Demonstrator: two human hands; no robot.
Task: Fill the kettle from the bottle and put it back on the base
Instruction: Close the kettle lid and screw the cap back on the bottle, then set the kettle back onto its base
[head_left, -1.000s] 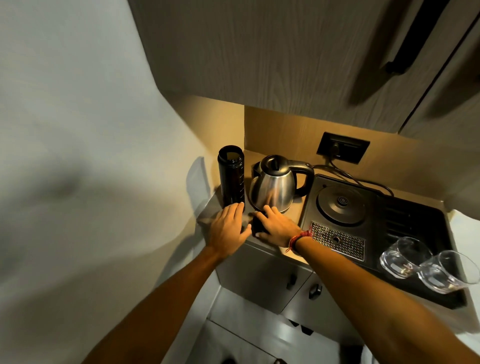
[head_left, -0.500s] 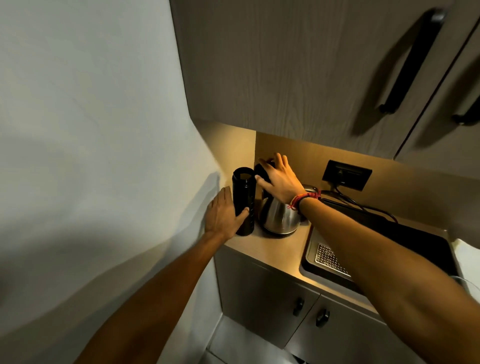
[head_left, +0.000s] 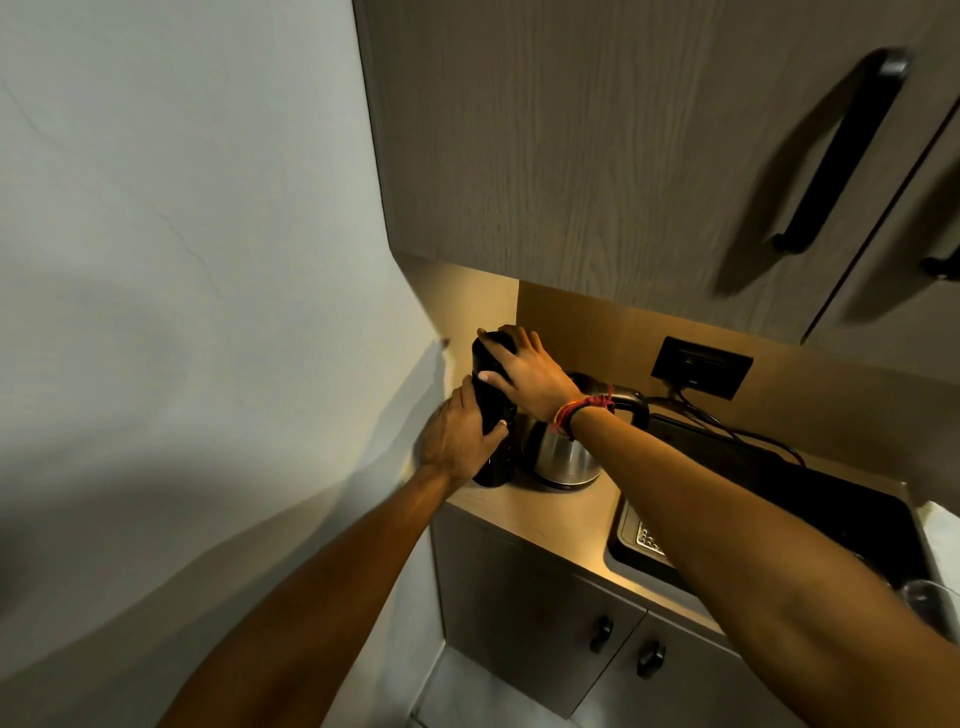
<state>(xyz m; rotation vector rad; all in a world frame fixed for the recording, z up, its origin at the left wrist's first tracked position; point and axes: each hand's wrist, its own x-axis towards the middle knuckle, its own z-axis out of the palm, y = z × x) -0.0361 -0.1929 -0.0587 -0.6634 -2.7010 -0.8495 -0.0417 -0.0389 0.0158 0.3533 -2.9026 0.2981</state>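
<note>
A tall black bottle (head_left: 493, 465) stands upright on the wooden counter (head_left: 545, 512) in the left corner by the wall. My left hand (head_left: 460, 434) is wrapped around its middle. My right hand (head_left: 524, 371) covers and grips the bottle's top, where the cap sits under my fingers. Right beside the bottle stands the steel kettle (head_left: 563, 457) with a black handle (head_left: 631, 405); my right wrist hides its lid. The kettle's base lies in the black tray (head_left: 841, 499) to the right, hidden behind my right forearm.
A wood wall cabinet (head_left: 597, 156) with black handles hangs low over the counter. A black socket (head_left: 701, 366) with cables sits on the back wall. A glass (head_left: 930, 605) shows at the right edge. Cabinet doors with black knobs (head_left: 649, 660) are below.
My right hand moved from the kettle's lid to the bottle's top. My left hand slid up from the bottle's base to grip its middle. The camera came closer.
</note>
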